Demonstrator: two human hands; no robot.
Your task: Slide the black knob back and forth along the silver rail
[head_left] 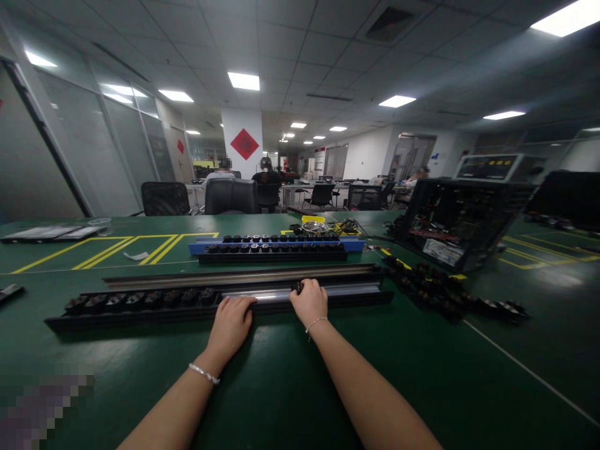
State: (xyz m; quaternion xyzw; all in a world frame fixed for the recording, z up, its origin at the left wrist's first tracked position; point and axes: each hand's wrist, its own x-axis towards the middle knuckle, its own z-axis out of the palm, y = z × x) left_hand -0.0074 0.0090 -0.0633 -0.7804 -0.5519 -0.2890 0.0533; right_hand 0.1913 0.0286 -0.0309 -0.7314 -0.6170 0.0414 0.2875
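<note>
Your left hand [233, 315] lay over the near edge of the long black channel [154, 320], just beside the last piece of its row of dark round parts [152, 299]. Its grip was loosely curved, with the fingers bent over the edge; whether they pinched anything, you could not tell from this angle. Resting there, it probably steadied the channel against sliding or tipping on the green counter [300, 387].

Your right hand [310, 300] was farther along the same channel, well apart from the row. Its grip was nearly closed, thumb and fingers around a small dark piece [299, 287] mostly hidden by them. You had it low over the bare shiny strip [274, 296], likely so that the channel itself could guide it; whether it touched the strip was hidden.

The channel lay across in front of you, within easy reach of both hands, which seemed to suit working along its length. The filled stretch was on your left and the bare strip ran on to your right, where the loose pile of dark parts [435, 290] lay beyond the channel's end, a handy side for your right hand. A second long strip [187, 277] lay just behind the channel, and farther back stood a blue rail [197, 249], seemingly set out of your arms' way.
</note>
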